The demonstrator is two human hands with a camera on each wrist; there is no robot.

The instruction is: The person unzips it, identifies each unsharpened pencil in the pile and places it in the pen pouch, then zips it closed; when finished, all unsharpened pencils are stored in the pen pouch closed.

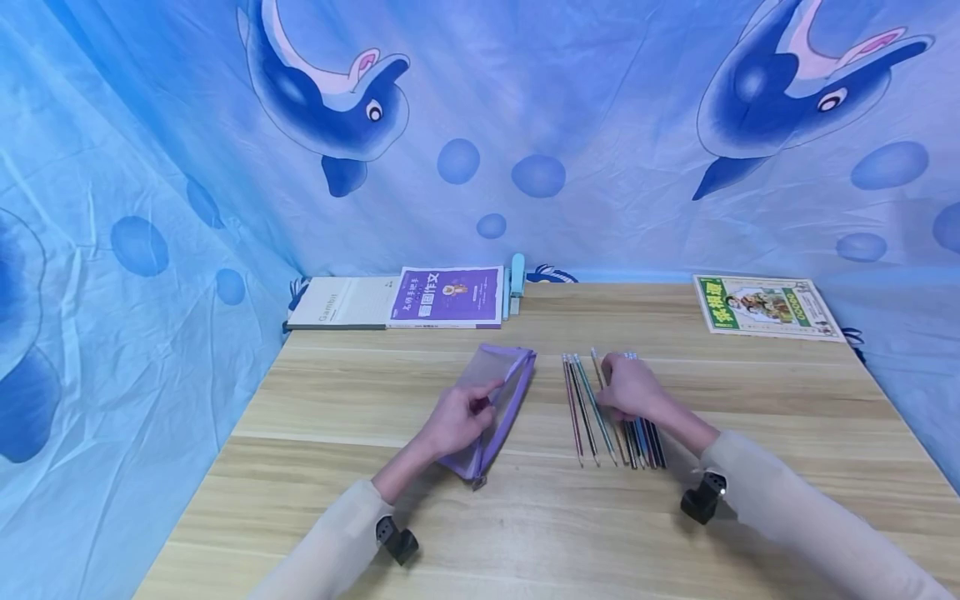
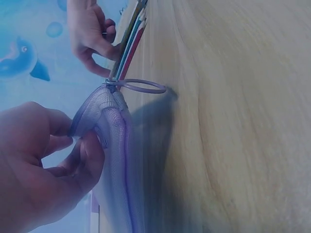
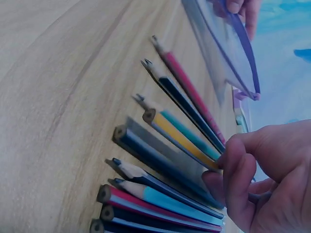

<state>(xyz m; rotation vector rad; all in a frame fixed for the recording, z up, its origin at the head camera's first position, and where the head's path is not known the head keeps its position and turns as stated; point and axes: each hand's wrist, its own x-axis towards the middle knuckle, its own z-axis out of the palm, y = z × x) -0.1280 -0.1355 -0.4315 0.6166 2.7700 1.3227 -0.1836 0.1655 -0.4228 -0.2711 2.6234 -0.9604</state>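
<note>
Though near pouch (image 1: 504,421), pencils (image 3: 167,168) outside.

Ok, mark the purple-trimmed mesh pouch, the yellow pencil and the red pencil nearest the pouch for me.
Purple-trimmed mesh pouch (image 1: 510,416): head view, on its purple edge.
Yellow pencil (image 3: 182,141): right wrist view, on its shaft.
Red pencil (image 3: 188,87): right wrist view, on its shaft.

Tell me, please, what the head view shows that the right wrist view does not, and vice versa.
Only the head view shows the Gambit notebook, the green-and-white booklet and the pale sleeves. Only the right wrist view clearly shows the flat end of the yellow pencil, indistinct in the other. Both show the right hand, the pencils, the mesh pouch, the tabletop and at least part of the left hand.
</note>
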